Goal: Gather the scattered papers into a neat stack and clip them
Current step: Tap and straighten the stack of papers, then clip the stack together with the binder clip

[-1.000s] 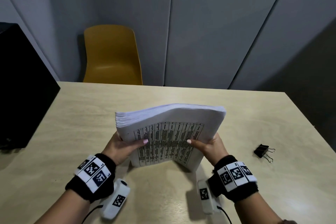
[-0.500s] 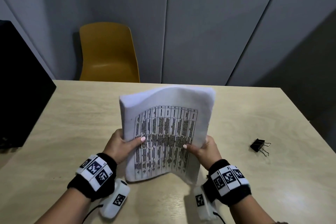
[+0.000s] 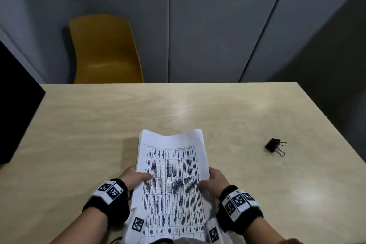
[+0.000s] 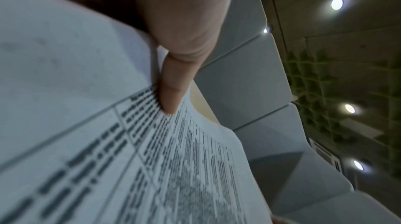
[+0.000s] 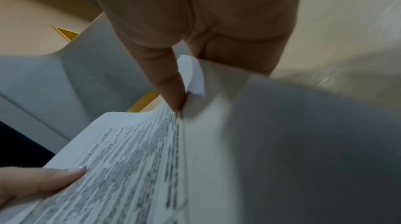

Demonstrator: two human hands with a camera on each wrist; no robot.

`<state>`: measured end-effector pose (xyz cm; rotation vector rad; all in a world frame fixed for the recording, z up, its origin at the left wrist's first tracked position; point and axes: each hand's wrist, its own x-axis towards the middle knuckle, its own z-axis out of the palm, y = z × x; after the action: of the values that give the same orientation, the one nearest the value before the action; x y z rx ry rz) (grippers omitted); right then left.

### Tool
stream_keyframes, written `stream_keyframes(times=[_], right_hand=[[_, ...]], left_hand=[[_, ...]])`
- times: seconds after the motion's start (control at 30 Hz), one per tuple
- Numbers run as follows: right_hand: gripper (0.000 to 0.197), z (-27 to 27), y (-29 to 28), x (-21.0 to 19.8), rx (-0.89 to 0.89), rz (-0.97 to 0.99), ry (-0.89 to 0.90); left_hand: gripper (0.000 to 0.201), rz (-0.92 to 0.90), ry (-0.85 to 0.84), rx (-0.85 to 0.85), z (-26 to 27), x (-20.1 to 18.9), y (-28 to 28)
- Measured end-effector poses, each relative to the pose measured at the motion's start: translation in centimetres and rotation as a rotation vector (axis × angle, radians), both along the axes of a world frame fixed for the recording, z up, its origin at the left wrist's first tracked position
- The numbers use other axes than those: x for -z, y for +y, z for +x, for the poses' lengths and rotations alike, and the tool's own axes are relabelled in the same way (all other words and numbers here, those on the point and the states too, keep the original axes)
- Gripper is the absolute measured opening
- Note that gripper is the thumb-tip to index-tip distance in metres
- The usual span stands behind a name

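A stack of white papers (image 3: 172, 176) printed with a table is held lengthwise over the near middle of the table, its far end pointing away from me. My left hand (image 3: 134, 179) grips its left edge with the thumb on top (image 4: 173, 90). My right hand (image 3: 213, 181) grips the right edge, thumb pressed on the top sheet (image 5: 169, 90). The paper stack (image 4: 130, 159) fills the left wrist view and also the right wrist view (image 5: 152, 167). A black binder clip (image 3: 274, 145) lies on the table to the right, apart from both hands.
The light wooden table (image 3: 99, 125) runs to a far edge, with a yellow chair (image 3: 105, 49) behind it. A black object (image 3: 15, 105) stands at the table's left edge. Grey wall panels close the back.
The stack stood upright on its edge and has been tipped back toward me and lowered, now lying nearly flat lengthwise. Both hands kept their grip on its sides.
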<state>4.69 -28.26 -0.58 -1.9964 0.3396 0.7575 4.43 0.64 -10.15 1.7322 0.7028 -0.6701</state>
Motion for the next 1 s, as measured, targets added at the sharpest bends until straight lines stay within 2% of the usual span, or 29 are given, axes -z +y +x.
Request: stream_keyframes(times=[0.07,0.13,0.17,0.2,0.3,0.37,0.4,0.47,0.6,0.67,0.8,0.9,1.0], right_hand=[[0.022,0.3,-0.6,-0.4,-0.027,-0.038,-0.021],[0.009,1.3,-1.9,-0.7,-0.044,-0.17,-0.064],[0.013,1.9,-2.9,-0.6,0.012,-0.214,-0.083],[0.017,2.7,-3.8,-0.7,0.134,-0.193,-0.08],[0.027,5.3,-7.9,-0.8,0.686,0.15,-0.045],[0.028,7.2,-10.9,-0.9,0.998,0.283,-0.043],[0.026,8.1,-12.4,-1.0,1.088,0.283,-0.06],[0.023,9.5,-14.2,-1.4,1.151,0.233,-0.079],[0.025,10.4,-16.5,-1.5,1.148,0.183,-0.075],[0.03,10.4,-17.6,-1.0,1.089,0.144,-0.074],[0.025,10.1,-17.3,-1.1,0.897,-0.012,-0.179],[0.026,9.4,-14.2,-1.5,0.736,-0.209,-0.251],[0.031,7.4,-8.9,-2.0,0.509,-0.146,-0.366]], left_hand=[[0.088,0.035,-0.038,-0.006,0.1,-2.9,-1.4],[0.061,0.044,-0.052,-0.002,0.0,-6.2,-3.1],[0.055,0.054,-0.046,-0.013,0.0,-6.8,-3.6],[0.052,0.064,-0.048,-0.025,0.0,-7.2,-3.9],[0.05,0.077,-0.063,-0.034,-0.5,-8.0,-4.6],[0.047,0.071,-0.089,-0.046,-0.8,-8.2,-5.0],[0.046,0.066,-0.099,-0.053,-0.9,-8.1,-5.2],[0.046,0.055,-0.108,-0.074,-1.1,-8.4,-5.2],[0.044,0.058,-0.114,-0.074,-1.3,-8.4,-5.3],[0.042,0.079,-0.129,-0.073,-1.2,-7.9,-5.3],[0.044,0.096,-0.132,-0.062,-1.1,-7.7,-5.1],[0.045,0.076,-0.129,-0.079,-1.0,-7.8,-5.0],[0.044,0.081,-0.134,-0.068,-1.0,-7.9,-5.2]])
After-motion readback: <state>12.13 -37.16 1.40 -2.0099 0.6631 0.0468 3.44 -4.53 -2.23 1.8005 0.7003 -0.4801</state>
